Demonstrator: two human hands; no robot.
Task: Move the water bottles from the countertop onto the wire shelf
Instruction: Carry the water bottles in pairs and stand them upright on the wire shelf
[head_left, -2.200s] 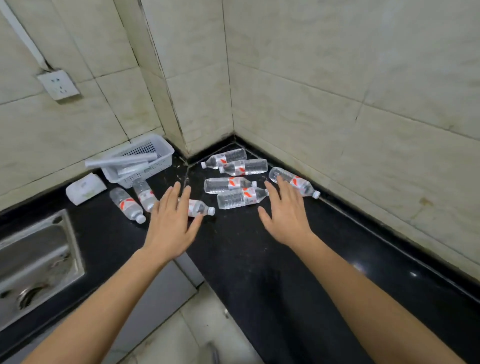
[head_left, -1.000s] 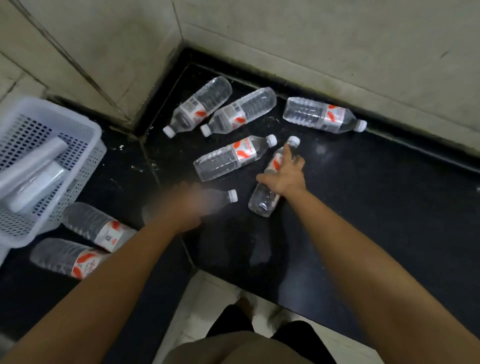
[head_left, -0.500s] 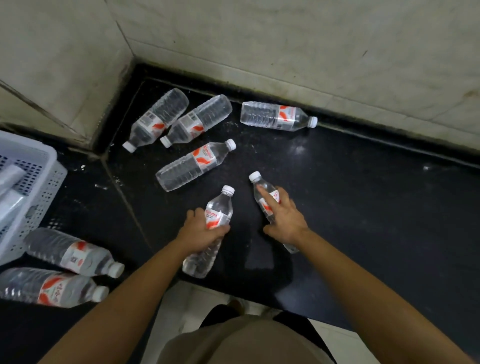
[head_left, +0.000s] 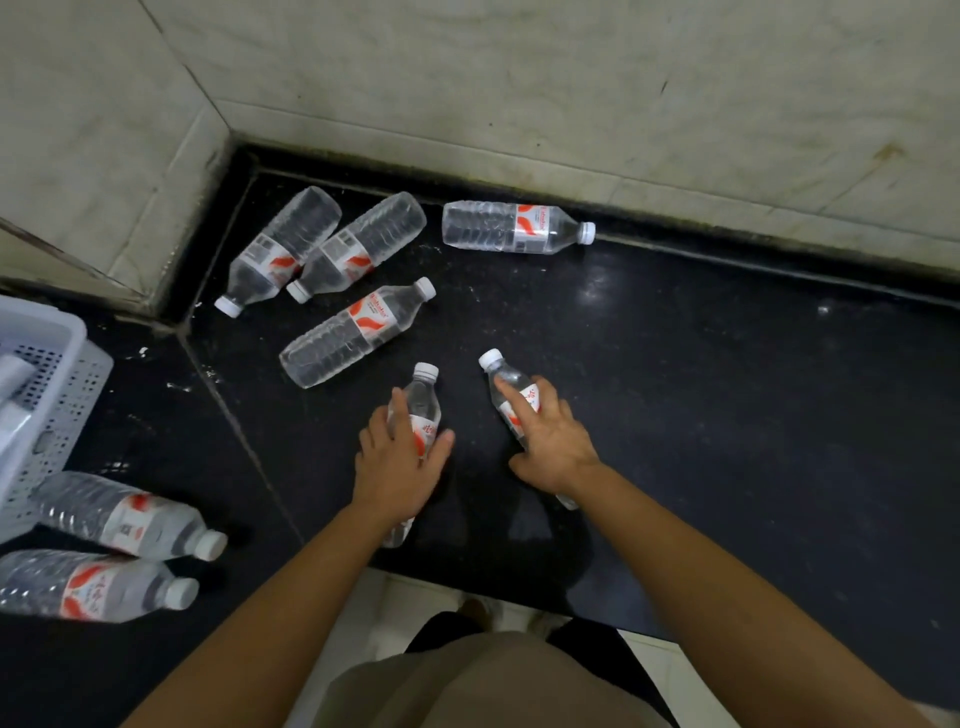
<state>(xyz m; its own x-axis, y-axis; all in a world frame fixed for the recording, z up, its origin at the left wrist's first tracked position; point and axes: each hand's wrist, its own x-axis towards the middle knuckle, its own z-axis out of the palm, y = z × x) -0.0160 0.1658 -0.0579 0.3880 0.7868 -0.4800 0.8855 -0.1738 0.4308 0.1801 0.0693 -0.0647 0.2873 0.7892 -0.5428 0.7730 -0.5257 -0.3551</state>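
Left hand (head_left: 397, 467) grips clear plastic red-labelled water bottle (head_left: 425, 395), fingers curled round it, cap toward 12 o'clock. Right hand (head_left: 553, 441) wraps second clear bottle (head_left: 530, 396), cap toward 11 o'clock.

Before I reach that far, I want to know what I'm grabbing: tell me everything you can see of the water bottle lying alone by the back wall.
The water bottle is clear ribbed plastic, apparently full, with a white screw cap and a white label bearing a red swirl. It lies on its side on the black countertop, parallel to the tiled wall, cap pointing right. Only the countertop touches it.
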